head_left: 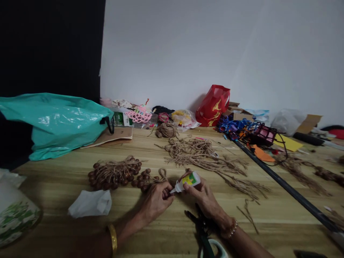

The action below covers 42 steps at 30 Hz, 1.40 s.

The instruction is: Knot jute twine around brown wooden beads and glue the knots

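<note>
My right hand (206,197) is wrapped round a small white glue bottle (192,180) with a yellow and green label. The bottle is tilted, its narrow nozzle pointing down and left to the fingertips of my left hand (158,199). Those fingers are pinched on what looks like a brown bead (166,194), mostly hidden by them. Just beyond my left hand lie a small cluster of brown beads (143,178) and a loop of twine (163,174). Further left is a larger bundle of beads tied with twine (114,173).
Loose twine (201,154) spreads across the middle. Dark-handled pliers (201,225) and a roll of tape (217,247) lie by my right wrist. A folded tissue (90,203) is at left. A black bar (285,182) crosses the right side. Bags, including a red one (213,107), stand behind.
</note>
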Each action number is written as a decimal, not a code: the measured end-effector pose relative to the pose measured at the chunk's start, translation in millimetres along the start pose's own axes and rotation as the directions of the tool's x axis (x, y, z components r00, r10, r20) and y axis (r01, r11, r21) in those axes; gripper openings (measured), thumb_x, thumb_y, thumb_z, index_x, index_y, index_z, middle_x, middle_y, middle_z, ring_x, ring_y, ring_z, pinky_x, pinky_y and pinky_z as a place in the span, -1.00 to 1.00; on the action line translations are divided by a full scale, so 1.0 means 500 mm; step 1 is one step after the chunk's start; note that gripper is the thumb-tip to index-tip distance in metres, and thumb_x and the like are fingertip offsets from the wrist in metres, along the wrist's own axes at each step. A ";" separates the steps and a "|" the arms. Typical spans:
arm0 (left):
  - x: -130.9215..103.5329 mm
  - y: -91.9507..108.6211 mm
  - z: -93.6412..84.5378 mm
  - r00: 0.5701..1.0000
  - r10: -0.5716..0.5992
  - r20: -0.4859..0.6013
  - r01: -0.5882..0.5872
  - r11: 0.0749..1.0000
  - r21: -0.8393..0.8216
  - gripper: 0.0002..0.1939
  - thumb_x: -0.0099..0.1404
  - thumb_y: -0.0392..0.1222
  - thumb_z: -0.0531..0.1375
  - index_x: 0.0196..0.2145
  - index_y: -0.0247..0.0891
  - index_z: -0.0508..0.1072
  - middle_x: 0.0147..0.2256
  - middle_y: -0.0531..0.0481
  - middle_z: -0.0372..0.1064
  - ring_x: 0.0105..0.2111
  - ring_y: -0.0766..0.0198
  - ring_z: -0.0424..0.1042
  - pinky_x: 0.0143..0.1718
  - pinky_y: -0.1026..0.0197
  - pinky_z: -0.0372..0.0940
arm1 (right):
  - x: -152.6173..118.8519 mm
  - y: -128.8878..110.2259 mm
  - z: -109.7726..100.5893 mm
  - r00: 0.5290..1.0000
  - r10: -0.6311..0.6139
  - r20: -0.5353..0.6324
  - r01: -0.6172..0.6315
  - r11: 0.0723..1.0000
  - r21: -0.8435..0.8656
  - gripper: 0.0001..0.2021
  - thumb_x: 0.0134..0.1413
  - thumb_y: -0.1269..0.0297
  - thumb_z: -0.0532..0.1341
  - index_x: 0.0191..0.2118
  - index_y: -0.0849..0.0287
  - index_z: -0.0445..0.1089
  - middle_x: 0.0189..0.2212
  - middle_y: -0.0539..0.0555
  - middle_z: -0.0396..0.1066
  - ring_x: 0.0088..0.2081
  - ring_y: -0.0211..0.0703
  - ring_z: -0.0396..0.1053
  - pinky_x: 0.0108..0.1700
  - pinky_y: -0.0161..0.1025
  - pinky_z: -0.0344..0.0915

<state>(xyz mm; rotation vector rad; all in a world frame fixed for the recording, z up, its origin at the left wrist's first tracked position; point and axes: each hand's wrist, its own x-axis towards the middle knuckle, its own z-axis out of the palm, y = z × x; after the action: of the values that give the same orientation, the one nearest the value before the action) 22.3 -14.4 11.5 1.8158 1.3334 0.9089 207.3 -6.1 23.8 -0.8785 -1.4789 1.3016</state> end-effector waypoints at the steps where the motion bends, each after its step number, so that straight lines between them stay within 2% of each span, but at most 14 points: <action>1: 0.001 0.000 0.000 1.000 0.004 -0.001 -0.004 1.000 0.001 -0.92 0.02 -0.35 0.14 -0.55 -0.22 0.32 -0.62 0.15 0.18 -0.57 0.33 0.24 -0.53 0.34 0.13 | -0.001 -0.005 0.004 1.000 -0.009 0.010 0.009 1.000 -0.003 -0.75 0.04 0.11 0.33 -0.25 0.19 0.42 -0.40 0.02 0.43 -0.37 -0.21 0.33 -0.28 -0.33 0.26; 6: 0.002 -0.006 0.002 1.000 -0.005 0.009 0.005 1.000 -0.016 -0.93 0.02 -0.33 0.15 -0.54 -0.21 0.31 -0.62 0.15 0.19 -0.57 0.33 0.23 -0.52 0.33 0.14 | -0.003 -0.007 0.012 0.999 -0.032 0.016 0.032 0.999 0.020 -0.72 0.00 0.10 0.34 -0.26 0.18 0.41 -0.39 0.02 0.44 -0.38 -0.19 0.35 -0.30 -0.32 0.29; 12: 0.001 -0.016 0.007 1.000 -0.002 0.004 0.002 0.998 -0.055 -0.95 0.03 -0.32 0.15 -0.48 -0.24 0.39 -0.61 0.15 0.21 -0.57 0.33 0.25 -0.50 0.33 0.18 | 0.007 0.025 -0.005 0.991 -0.036 -0.125 0.042 0.998 0.048 -0.70 0.01 0.07 0.33 -0.26 0.20 0.42 -0.44 0.02 0.43 -0.44 -0.23 0.32 -0.37 -0.34 0.27; 19: 0.000 -0.006 0.004 1.000 -0.020 -0.007 0.019 0.999 -0.034 -0.94 0.02 -0.35 0.16 -0.49 -0.24 0.39 -0.61 0.15 0.20 -0.56 0.34 0.24 -0.52 0.34 0.17 | 0.006 0.016 0.000 0.998 -0.005 -0.064 0.011 0.997 0.079 -0.68 -0.01 0.04 0.34 -0.26 0.20 0.43 -0.42 0.03 0.42 -0.41 -0.19 0.33 -0.31 -0.31 0.28; 24: 0.000 -0.008 0.003 1.000 -0.025 -0.013 0.025 1.000 -0.010 -0.92 0.02 -0.36 0.16 -0.47 -0.25 0.41 -0.61 0.16 0.20 -0.55 0.33 0.25 -0.51 0.34 0.17 | 0.007 0.025 -0.003 0.994 -0.040 -0.106 0.046 0.997 0.057 -0.71 0.01 0.09 0.33 -0.24 0.21 0.43 -0.44 0.02 0.40 -0.42 -0.21 0.29 -0.34 -0.32 0.24; 32: 0.000 -0.005 0.005 0.999 -0.052 -0.011 0.051 0.997 -0.056 -0.90 0.01 -0.39 0.16 -0.48 -0.25 0.40 -0.62 0.17 0.20 -0.57 0.35 0.24 -0.51 0.35 0.16 | 0.007 0.027 -0.006 0.994 -0.017 -0.110 0.023 0.998 0.055 -0.70 -0.01 0.08 0.34 -0.26 0.21 0.43 -0.42 0.04 0.43 -0.40 -0.18 0.31 -0.32 -0.31 0.26; 37: 0.000 -0.009 0.007 0.998 -0.057 -0.013 0.056 0.996 -0.067 -0.90 -0.01 -0.40 0.15 -0.50 -0.23 0.38 -0.62 0.17 0.21 -0.57 0.35 0.24 -0.52 0.36 0.16 | 0.007 0.023 -0.006 0.989 -0.010 -0.149 0.018 0.999 0.051 -0.69 0.00 0.05 0.33 -0.29 0.22 0.44 -0.45 0.04 0.42 -0.43 -0.19 0.30 -0.37 -0.32 0.24; 42: -0.001 -0.002 0.005 0.998 -0.064 -0.008 0.063 0.995 -0.083 -0.90 -0.01 -0.40 0.15 -0.51 -0.23 0.36 -0.62 0.18 0.18 -0.57 0.36 0.22 -0.51 0.35 0.15 | 0.006 0.024 -0.006 0.992 0.023 -0.125 -0.023 1.000 0.004 -0.69 -0.02 0.04 0.35 -0.32 0.22 0.45 -0.47 0.04 0.42 -0.42 -0.17 0.31 -0.34 -0.30 0.27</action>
<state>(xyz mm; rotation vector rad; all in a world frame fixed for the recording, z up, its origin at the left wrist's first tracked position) 23.9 -15.1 9.1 1.6988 1.3329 0.9267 208.4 -0.3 12.7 -0.9604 -1.3730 1.2418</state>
